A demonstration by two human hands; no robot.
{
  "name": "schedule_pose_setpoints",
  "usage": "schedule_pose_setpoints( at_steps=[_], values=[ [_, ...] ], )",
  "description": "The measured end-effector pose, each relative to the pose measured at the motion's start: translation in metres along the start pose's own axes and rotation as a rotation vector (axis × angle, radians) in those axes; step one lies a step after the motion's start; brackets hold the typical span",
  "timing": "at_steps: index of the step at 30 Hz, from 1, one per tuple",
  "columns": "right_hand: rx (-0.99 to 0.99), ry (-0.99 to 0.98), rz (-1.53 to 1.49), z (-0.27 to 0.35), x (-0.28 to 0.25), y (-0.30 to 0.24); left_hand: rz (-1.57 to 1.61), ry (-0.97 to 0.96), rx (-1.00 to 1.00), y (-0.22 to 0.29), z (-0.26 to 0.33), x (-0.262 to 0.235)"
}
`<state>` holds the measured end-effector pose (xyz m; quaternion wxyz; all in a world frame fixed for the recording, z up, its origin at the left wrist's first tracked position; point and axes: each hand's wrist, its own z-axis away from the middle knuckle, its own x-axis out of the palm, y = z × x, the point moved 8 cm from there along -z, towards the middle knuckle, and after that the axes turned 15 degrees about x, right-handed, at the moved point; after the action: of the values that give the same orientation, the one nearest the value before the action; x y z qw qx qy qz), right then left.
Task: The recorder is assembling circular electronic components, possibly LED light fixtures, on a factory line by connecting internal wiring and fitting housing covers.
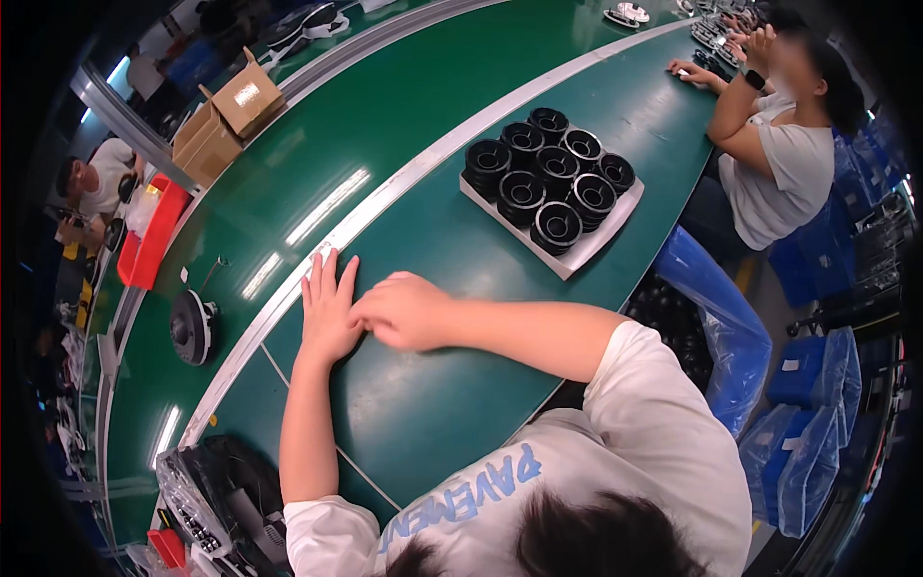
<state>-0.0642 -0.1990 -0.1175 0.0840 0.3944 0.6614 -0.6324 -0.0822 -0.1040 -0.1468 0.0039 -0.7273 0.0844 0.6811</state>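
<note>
Nothing in the hands: left hand (328, 306) flat on the green-topped desk (452, 385), fingers stretched out toward the silvery metal rail (385, 197); right hand (404, 310) loosely curled, fingertips touching the back of the left, gripping nothing. Well ahead and to the right, untouched, a flat white rectangular tray (588, 248) loaded with stacked black round ribbed plastic rings (556, 176). Counted: nine stacks, roughly three rows of three, exact height of each not readable. Judged from this: work at a pause, tray full and out of reach, no ring taken out or lying loose before the hands. Beyond the rail, on the green conveyor belt (385, 115), one black disc-shaped part (192, 327) to the left, two brown cardboard boxes (226, 120) farther up, one red plastic bin (152, 236) at the left edge. Down right of the desk, blue plastic bags (721, 327), one open on more dark parts. Farther along, another person in a white shirt (779, 163), both hands on small items.
</note>
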Motion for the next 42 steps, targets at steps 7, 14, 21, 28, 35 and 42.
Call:
schedule_pose_setpoints(
  at_steps=[7, 14, 21, 28, 35, 42],
  values=[
    [-0.648, 0.414, -0.118, 0.079, -0.088, -0.169, 0.036, 0.131, 0.006, -0.003, 0.002, -0.01],
    [-0.733, 0.748, -0.212, 0.107, -0.119, -0.237, 0.015, 0.099, 0.005, -0.001, -0.003, 0.0],
    [-0.88, 0.579, -0.078, 0.118, -0.119, -0.237, 0.008, 0.127, -0.008, -0.005, 0.007, 0.0],
    [-0.769, 1.07, -0.219, 0.143, -0.108, -0.244, 0.007, 0.135, -0.004, -0.007, 0.007, -0.001],
    [-0.908, 0.398, 0.012, 0.093, -0.073, -0.211, -0.018, 0.168, 0.009, -0.007, 0.005, -0.004],
    [0.139, 0.083, -0.442, -0.038, -0.001, -0.01, 0.11, 0.38, 0.05, -0.008, 0.011, -0.014]
  ],
)
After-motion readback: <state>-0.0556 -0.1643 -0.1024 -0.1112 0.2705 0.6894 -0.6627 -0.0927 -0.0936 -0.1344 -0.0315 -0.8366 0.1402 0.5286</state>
